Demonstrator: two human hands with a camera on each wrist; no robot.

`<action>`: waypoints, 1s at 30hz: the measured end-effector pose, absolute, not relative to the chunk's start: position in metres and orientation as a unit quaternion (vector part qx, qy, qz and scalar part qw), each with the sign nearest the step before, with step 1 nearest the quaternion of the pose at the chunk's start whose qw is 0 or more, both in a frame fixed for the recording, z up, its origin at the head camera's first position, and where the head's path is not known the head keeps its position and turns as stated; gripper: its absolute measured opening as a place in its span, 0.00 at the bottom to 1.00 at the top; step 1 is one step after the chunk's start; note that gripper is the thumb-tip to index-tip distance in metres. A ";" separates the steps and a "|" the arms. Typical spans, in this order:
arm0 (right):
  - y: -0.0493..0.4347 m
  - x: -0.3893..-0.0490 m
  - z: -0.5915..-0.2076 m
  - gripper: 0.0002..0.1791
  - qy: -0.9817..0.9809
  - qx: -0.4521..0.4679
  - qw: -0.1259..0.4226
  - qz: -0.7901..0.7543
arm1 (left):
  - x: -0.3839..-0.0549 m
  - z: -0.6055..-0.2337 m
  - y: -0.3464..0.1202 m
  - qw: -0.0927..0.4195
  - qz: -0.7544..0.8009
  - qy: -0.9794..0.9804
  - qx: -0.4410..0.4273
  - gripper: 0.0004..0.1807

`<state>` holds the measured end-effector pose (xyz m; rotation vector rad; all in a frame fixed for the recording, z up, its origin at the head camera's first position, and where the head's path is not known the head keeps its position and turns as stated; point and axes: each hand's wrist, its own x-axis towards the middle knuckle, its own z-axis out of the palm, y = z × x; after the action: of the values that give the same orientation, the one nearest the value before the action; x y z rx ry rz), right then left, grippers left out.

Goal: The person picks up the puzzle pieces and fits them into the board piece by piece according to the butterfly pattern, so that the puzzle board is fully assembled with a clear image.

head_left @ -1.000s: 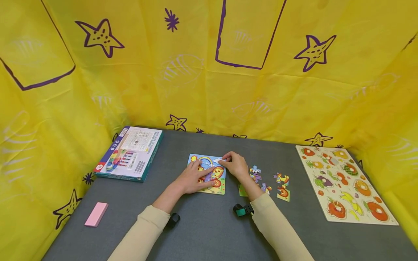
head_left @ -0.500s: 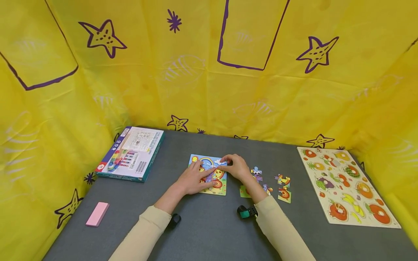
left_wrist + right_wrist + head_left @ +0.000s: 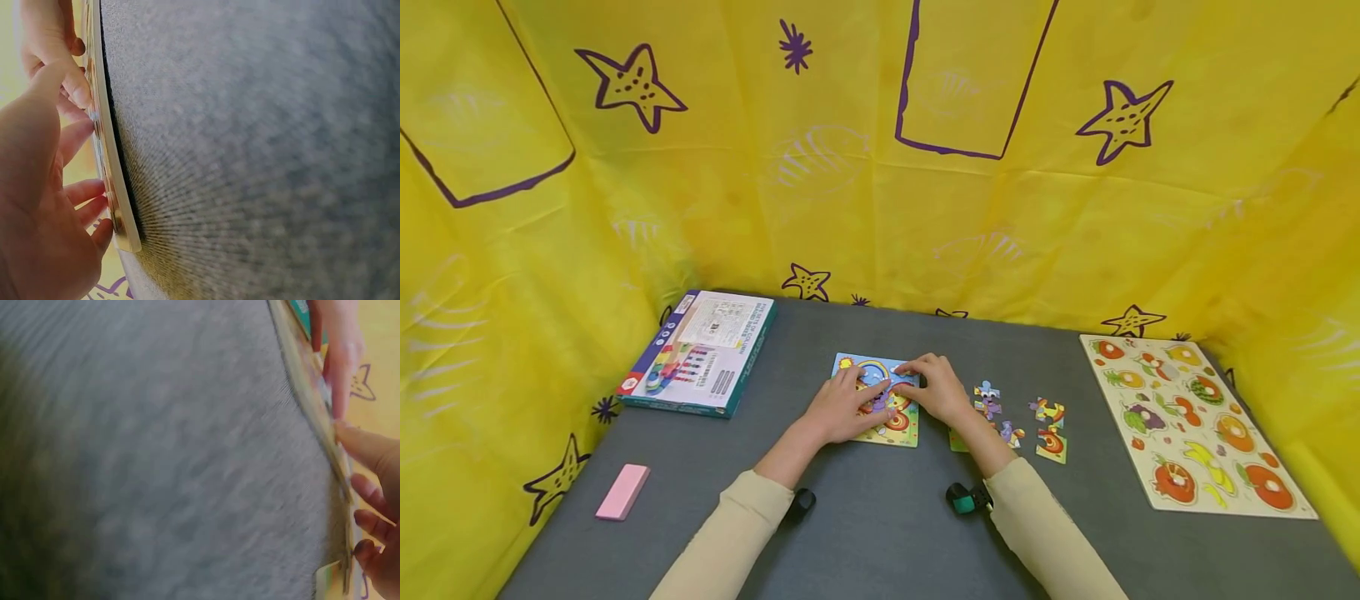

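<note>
A small colourful jigsaw puzzle (image 3: 904,437), with a sun and a rainbow along its far edge, lies flat at the middle of the table. Across its left and middle part my left hand (image 3: 837,410) rests with fingers spread, fingertips on the picture. My right hand (image 3: 942,392) reaches over the upper right corner, thumb and index finger touching the surface there and hiding part of it. In the left wrist view, the left fingertips (image 3: 99,187) lie along the puzzle's raised edge. The right thumb (image 3: 359,442) comes close to a left finger in the right wrist view.
Several loose jigsaw pieces (image 3: 1051,444) lie to the right of the puzzle, some partly behind the right forearm. A fruit board (image 3: 1157,392) is at the far right. A boxed toy (image 3: 707,358) and a pink block (image 3: 622,492) are on the left. A yellow cloth (image 3: 880,208) encloses the table.
My right thumb and index finger, earlier pinched together at the puzzle's upper right corner, now lie apart and further left over it. The left hand stays almost in place.
</note>
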<state>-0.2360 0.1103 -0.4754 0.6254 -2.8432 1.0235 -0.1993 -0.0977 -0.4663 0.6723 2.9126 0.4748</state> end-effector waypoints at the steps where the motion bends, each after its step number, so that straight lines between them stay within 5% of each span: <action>1: 0.110 -0.236 -0.476 0.14 -0.919 0.206 0.031 0.335 | -0.200 -0.467 -0.098 0.057 0.160 0.960 0.222 0.34; 13: 0.109 -0.238 -0.478 0.14 -0.918 0.196 0.018 0.345 | -0.201 -0.466 -0.129 0.066 0.355 0.907 0.215 0.32; 22: 0.106 -0.235 -0.474 0.13 -0.922 0.193 0.012 0.334 | -0.180 -0.466 -0.169 0.135 0.342 0.903 0.222 0.43; 30: 0.115 -0.230 -0.469 0.11 -0.909 0.188 0.055 0.368 | -0.180 -0.472 -0.171 0.137 0.354 0.897 0.227 0.44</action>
<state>-0.2295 0.1153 -0.4689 0.5715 -2.7599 1.1159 -0.1799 -0.1712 -0.4720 0.6557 2.5967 1.0237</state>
